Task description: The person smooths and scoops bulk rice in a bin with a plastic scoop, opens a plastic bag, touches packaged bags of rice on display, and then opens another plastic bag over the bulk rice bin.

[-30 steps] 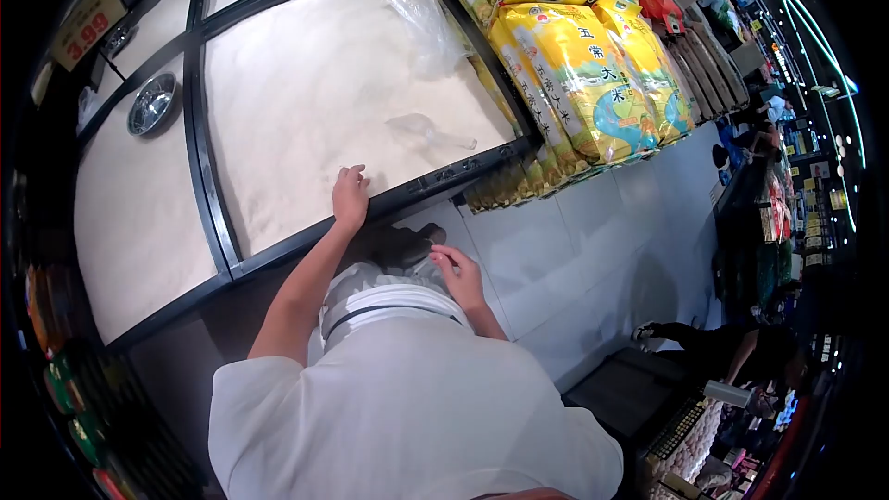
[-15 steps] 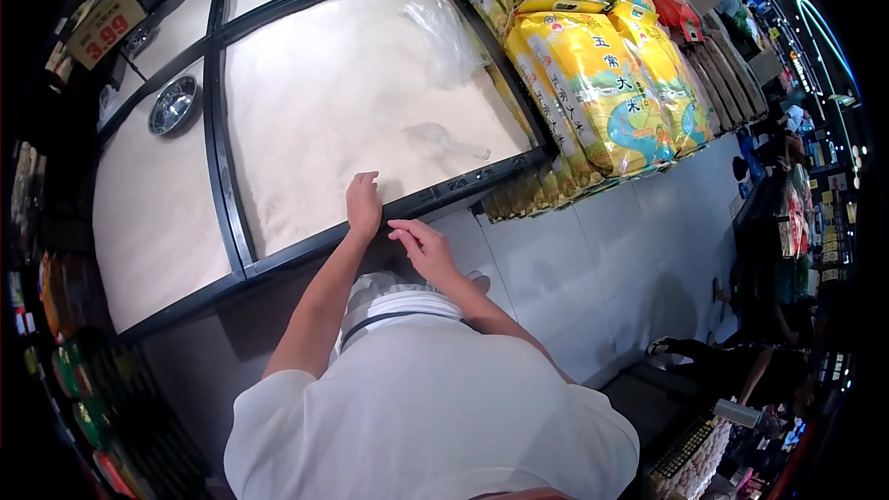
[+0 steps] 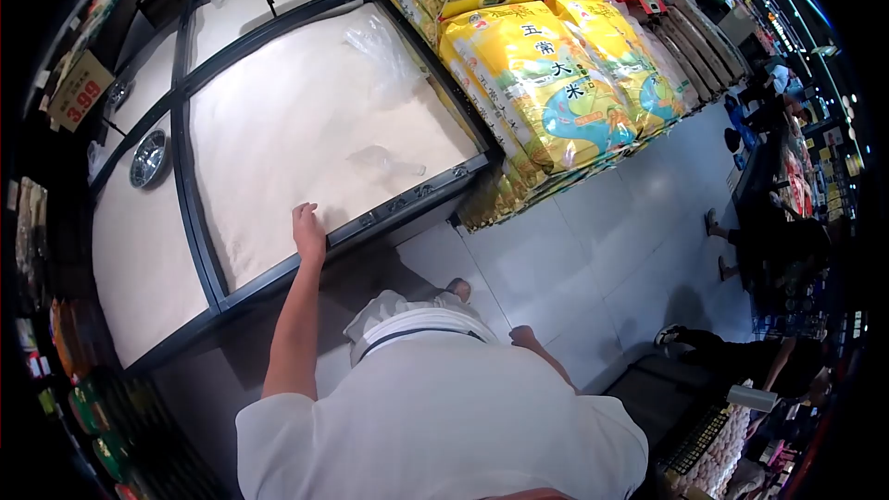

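My left hand (image 3: 308, 231) is over the front rim of a large bin (image 3: 347, 239) of pale, rice-like grain (image 3: 278, 130). Its fingers are loosely bent and slightly apart, with nothing visible in them. At my right side, away from the bin, hangs my right hand (image 3: 524, 337); it is small and dark in view, and its fingers cannot be made out. Beyond my left hand, a crumpled clear plastic bag (image 3: 384, 163) lies on the grain, and a larger clear bag (image 3: 380, 51) rests farther back.
A metal bowl (image 3: 150, 159) sits in the left compartment. Yellow rice sacks (image 3: 546, 83) are stacked to the right of the bin. Price signs (image 3: 81, 93) stand at the left and back. Pale floor tiles (image 3: 556, 241) lie to the right, where other people (image 3: 732, 356) are at the far side.
My right hand has moved away from my left hand, down and to the right. My left hand stays at the bin's front rim. The view has shifted, with the bin now farther left.
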The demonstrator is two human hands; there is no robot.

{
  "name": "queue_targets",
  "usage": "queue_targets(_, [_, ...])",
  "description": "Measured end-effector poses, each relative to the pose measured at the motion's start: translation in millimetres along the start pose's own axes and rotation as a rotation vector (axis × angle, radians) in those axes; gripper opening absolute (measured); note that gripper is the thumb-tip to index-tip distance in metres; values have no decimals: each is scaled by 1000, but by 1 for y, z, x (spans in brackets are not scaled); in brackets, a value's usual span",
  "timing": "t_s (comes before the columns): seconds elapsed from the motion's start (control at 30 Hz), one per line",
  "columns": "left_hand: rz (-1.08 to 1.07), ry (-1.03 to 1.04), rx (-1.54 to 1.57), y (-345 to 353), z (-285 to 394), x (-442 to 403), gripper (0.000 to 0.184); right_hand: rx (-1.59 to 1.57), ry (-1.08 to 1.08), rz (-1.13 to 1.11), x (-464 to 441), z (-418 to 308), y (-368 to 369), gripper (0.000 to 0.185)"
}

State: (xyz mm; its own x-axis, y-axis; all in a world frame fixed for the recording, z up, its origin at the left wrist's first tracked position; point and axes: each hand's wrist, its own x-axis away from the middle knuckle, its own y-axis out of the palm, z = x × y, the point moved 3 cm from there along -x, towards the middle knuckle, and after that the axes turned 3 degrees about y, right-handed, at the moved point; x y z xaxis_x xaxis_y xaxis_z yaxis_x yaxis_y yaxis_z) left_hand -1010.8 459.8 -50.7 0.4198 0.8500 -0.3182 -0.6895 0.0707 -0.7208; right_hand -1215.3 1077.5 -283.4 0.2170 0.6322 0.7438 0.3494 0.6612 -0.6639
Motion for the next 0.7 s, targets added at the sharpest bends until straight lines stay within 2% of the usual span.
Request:
queue_targets(0.03, [-11, -21, 23, 2, -2, 1, 26, -52, 16, 150, 28, 15, 7, 8])
queue_targets(0.07, [-31, -48, 14, 5, -6, 1, 25, -398, 182, 133, 47, 32, 13, 7])
queue_targets(0.1, [-53, -75, 1, 6, -10, 0, 24, -537, 269, 229, 64, 45, 25, 7])
queue_targets(0.17, [-71, -60, -65, 6, -11, 0, 19, -499, 471, 188, 96, 54, 18, 9])
queue_targets(0.23, [-127, -223, -302, 1, 8, -2, 16, -536, 516, 209, 90, 65, 45, 10])
queue_targets(0.27, [-56, -164, -397, 3, 12, -3, 16, -558, 544, 219, 86, 71, 61, 11])
queue_targets(0.33, [18, -69, -524, 5, -3, -1, 27, -898, 586, 220, 73, 71, 51, 12])
queue_targets(0.43, [152, -176, -855, 9, -11, 8, 42, -1270, 702, 419, 44, 61, 43, 25])
queue_targets(0.47, [153, -363, -858, 11, -19, 11, 48, -1597, 465, 450, 15, 69, 77, 35])
queue_targets(0.5, [152, -555, -849, 14, -25, 15, 54, -1522, 529, 414, 22, 71, 65, 36])
queue_targets(0.57, [85, -795, -901, 12, -6, 26, 59, -1352, 662, 332, 54, 83, 29, 39])
queue_targets(0.63, [243, -824, -865, 25, -4, 35, 64, -1476, 818, 404, 52, 98, 50, 38])
queue_targets(0.7, [257, -849, -848, 30, 1, 40, 67, -1550, 903, 512, 52, 110, 66, 38])
